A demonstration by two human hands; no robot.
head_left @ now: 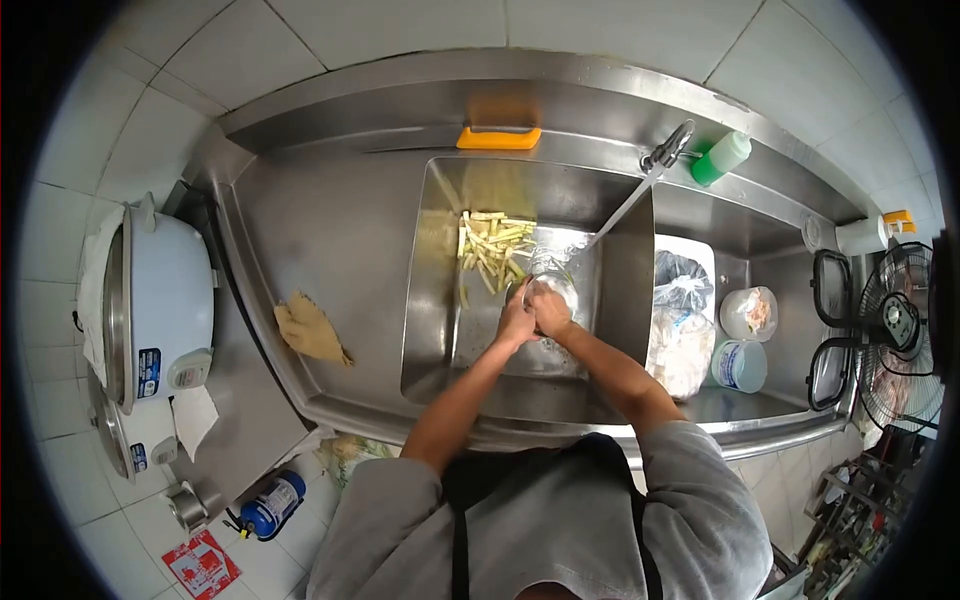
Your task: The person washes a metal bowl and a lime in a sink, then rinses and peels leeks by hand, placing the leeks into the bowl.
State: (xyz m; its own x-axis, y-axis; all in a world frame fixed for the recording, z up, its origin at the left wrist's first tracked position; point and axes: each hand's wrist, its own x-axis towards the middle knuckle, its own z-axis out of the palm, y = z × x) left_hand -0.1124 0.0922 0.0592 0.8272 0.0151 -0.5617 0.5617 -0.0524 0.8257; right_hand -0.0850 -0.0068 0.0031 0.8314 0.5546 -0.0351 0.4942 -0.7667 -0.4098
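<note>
My left hand (pixel 516 318) and my right hand (pixel 548 308) are close together, low in the left sink basin (pixel 620 250). Both have their fingers curled in, and what they grip is hidden beneath them. They are at the near side of a round, shiny bowl (pixel 565 287) that looks partly covered by my fingers. Water from the faucet (pixel 668 150) runs in a slanting stream and splashes just beyond the bowl. Pale green-yellow cut vegetable sticks (pixel 492 245) lie in a loose pile on the basin floor, left of my hands.
The right basin holds a white container with plastic bags (pixel 682 320) and two round tubs (pixel 740 366). A green soap bottle (pixel 720 160) and an orange-handled tool (pixel 498 139) sit along the back ledge. On the left counter lies a brown cloth (pixel 310 328). A fan (pixel 897 318) stands right.
</note>
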